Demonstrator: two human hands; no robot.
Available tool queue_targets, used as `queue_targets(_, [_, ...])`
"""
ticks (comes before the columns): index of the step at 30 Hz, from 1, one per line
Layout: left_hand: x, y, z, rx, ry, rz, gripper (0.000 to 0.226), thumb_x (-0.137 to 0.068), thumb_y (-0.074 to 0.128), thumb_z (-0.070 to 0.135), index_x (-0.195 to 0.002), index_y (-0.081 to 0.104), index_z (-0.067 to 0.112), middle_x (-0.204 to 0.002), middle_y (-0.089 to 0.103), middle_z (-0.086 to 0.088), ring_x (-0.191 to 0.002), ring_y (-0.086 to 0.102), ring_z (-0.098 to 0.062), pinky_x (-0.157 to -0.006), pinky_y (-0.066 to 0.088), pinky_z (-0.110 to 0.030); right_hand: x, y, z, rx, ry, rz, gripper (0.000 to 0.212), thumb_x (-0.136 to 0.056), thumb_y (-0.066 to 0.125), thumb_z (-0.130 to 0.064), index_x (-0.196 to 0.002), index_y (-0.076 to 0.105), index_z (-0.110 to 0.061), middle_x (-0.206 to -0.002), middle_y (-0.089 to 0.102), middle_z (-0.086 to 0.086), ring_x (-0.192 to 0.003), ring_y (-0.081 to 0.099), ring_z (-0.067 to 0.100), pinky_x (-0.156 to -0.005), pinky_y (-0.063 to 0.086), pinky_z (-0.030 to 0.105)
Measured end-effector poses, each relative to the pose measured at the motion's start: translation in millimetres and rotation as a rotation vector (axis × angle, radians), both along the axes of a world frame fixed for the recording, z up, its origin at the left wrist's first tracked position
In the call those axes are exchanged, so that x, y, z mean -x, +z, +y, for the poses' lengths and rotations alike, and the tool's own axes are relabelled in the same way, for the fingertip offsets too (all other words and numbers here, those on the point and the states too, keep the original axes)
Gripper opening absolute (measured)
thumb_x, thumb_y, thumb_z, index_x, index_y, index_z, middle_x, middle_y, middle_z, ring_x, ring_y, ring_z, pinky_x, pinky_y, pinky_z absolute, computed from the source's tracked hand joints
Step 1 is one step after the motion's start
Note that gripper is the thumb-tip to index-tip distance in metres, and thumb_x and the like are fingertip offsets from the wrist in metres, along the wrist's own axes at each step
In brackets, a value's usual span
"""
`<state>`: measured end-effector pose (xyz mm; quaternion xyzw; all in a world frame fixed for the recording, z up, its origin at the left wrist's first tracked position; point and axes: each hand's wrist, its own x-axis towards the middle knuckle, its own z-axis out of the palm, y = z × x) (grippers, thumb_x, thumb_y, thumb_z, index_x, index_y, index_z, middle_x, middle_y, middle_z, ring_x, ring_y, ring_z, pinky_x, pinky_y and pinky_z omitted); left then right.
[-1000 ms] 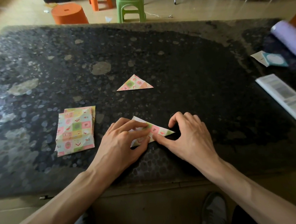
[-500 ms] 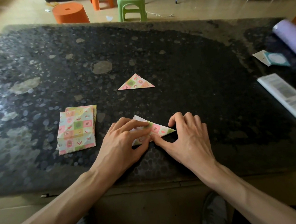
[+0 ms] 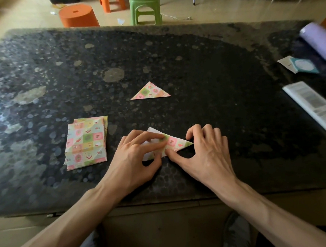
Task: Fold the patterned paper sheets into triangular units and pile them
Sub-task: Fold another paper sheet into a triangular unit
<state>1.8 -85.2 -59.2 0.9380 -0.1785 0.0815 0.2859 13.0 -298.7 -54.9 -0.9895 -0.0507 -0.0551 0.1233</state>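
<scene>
A partly folded patterned paper [image 3: 176, 142] lies on the dark table [image 3: 214, 100] near its front edge, its white underside showing at the top left. My left hand [image 3: 135, 158] presses its fingers flat across the paper's left half and hides that part. My right hand [image 3: 205, 155] presses its thumb on the paper's lower edge, with its arched fingers beside the right tip. One finished patterned triangle [image 3: 150, 91] lies farther back at the centre. A stack of patterned sheets [image 3: 86, 142] sits to the left of my left hand.
At the right edge of the table lie a white printed leaflet [image 3: 313, 105], a small teal and white card [image 3: 302, 66] and a lilac roll [image 3: 320, 43]. Beyond the table stand an orange tub [image 3: 77, 15], an orange stool [image 3: 111, 0] and a green stool [image 3: 144, 7].
My right thumb has slid a little to the left along the paper's lower edge. My left hand stays pressed on the paper.
</scene>
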Motion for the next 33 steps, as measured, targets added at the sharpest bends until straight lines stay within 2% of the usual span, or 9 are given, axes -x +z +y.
queue_targets(3, [3.7,1.6,2.5,-0.033,-0.013,0.014,0.043,-0.091,0.053,0.033,-0.131,0.068,0.041,-0.137,0.056,0.028,-0.130,0.046,-0.012,-0.107,0.032,-0.033,-0.4,0.9,0.0,0.003,0.001,0.003,0.066,-0.070,0.038,-0.094,-0.101,0.038,-0.035,-0.100,0.040,-0.009,-0.091,0.039,0.013,-0.077,0.038,0.032])
queue_targets(6, [5.9,1.5,4.6,-0.060,-0.024,-0.001,0.043,-0.094,0.055,0.033,-0.135,0.064,0.043,-0.141,0.054,0.028,-0.138,0.043,-0.015,-0.119,0.023,-0.041,-1.0,0.9,-0.6,0.001,0.004,0.004,0.066,-0.071,0.038,-0.094,-0.101,0.038,-0.035,-0.099,0.040,-0.009,-0.091,0.038,0.013,-0.076,0.036,0.032])
queue_targets(10, [3.2,4.1,8.0,-0.039,-0.043,0.068,0.041,-0.096,0.053,0.037,-0.135,0.062,0.046,-0.143,0.051,0.030,-0.141,0.039,-0.013,-0.122,0.022,-0.051,-1.8,0.6,-0.8,0.007,0.005,0.008,0.067,-0.070,0.036,-0.095,-0.101,0.038,-0.035,-0.100,0.041,-0.009,-0.092,0.038,0.013,-0.077,0.036,0.032])
queue_targets(15, [0.1,6.3,16.5,-0.081,-0.121,0.166,0.046,-0.099,0.043,0.042,-0.143,0.050,0.055,-0.151,0.035,0.039,-0.149,0.023,-0.005,-0.126,0.009,-0.047,-1.1,0.5,-1.6,0.003,0.008,0.004,0.068,-0.070,0.036,-0.095,-0.101,0.039,-0.035,-0.100,0.041,-0.009,-0.092,0.039,0.013,-0.076,0.035,0.032])
queue_targets(17, [-5.2,9.2,20.3,-0.060,-0.157,0.233,0.048,-0.101,0.052,0.035,-0.140,0.046,0.062,-0.150,0.029,0.044,-0.150,0.016,-0.001,-0.127,0.004,-0.048,-1.4,1.0,-1.6,0.004,0.010,0.004,0.068,-0.070,0.035,-0.095,-0.101,0.039,-0.034,-0.100,0.041,-0.009,-0.092,0.038,0.013,-0.075,0.033,0.032])
queue_targets(21, [-12.4,13.7,27.7,-0.035,-0.201,0.318,0.061,-0.099,0.064,0.019,-0.136,0.046,0.064,-0.151,0.030,0.044,-0.149,0.012,0.004,-0.127,0.005,-0.053,-1.7,1.9,-1.4,0.016,0.012,0.020,0.069,-0.069,0.034,-0.095,-0.102,0.039,-0.035,-0.102,0.042,-0.008,-0.093,0.039,0.013,-0.076,0.035,0.032])
queue_targets(24, [-10.7,12.7,29.4,-0.023,-0.193,0.312,0.059,-0.099,0.065,0.019,-0.141,0.047,0.057,-0.152,0.033,0.042,-0.151,0.014,0.000,-0.126,0.008,-0.056,-2.2,2.8,-0.8,0.022,0.012,0.029,0.069,-0.069,0.035,-0.095,-0.102,0.038,-0.035,-0.103,0.041,-0.009,-0.094,0.037,0.013,-0.078,0.035,0.031])
queue_targets(29, [-10.7,13.6,30.3,-0.018,-0.205,0.302,0.059,-0.099,0.065,0.021,-0.143,0.046,0.055,-0.152,0.032,0.042,-0.151,0.017,-0.002,-0.125,0.012,-0.058,-1.8,3.4,-0.8,0.021,0.019,0.028,0.068,-0.070,0.038,-0.095,-0.103,0.038,-0.035,-0.103,0.041,-0.009,-0.094,0.037,0.012,-0.077,0.034,0.030])
queue_targets(33, [-8.1,14.9,30.4,0.034,-0.196,0.325,0.057,-0.098,0.062,0.024,-0.148,0.047,0.046,-0.154,0.036,0.038,-0.152,0.016,-0.001,-0.127,0.006,-0.055,-2.7,2.8,-0.4,0.032,0.012,0.028,0.069,-0.069,0.037,-0.095,-0.102,0.038,-0.035,-0.102,0.041,-0.009,-0.093,0.036,0.012,-0.076,0.032,0.030])
